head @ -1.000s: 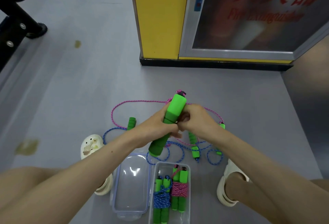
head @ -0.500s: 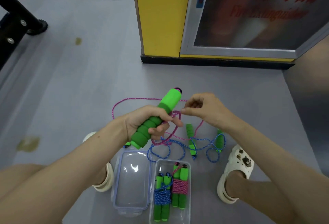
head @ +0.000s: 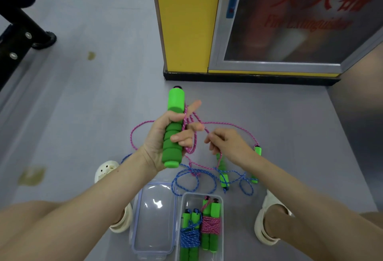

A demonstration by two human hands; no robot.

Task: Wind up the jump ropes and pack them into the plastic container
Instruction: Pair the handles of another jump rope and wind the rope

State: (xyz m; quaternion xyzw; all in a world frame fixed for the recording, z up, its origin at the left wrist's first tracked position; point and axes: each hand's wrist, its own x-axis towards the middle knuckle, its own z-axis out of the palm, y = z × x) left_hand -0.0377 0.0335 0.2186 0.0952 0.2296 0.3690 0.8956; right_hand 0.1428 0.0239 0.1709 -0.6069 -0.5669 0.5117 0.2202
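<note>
Above floor, mid-view: L hand (head: 157, 142) clamped round green foam handle (head: 172, 155), pink rope (head: 228, 124) looped over its fingers. R hand (head: 230, 144) pinches rope nr loops. Rope prob light, limp, tangle-prone: hold close to handle, w/ tension. Plastic container (head: 200, 194) below.

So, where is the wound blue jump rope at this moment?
The wound blue jump rope lies at the bottom centre of the head view, inside the plastic container, just left of the wound pink rope.
</note>
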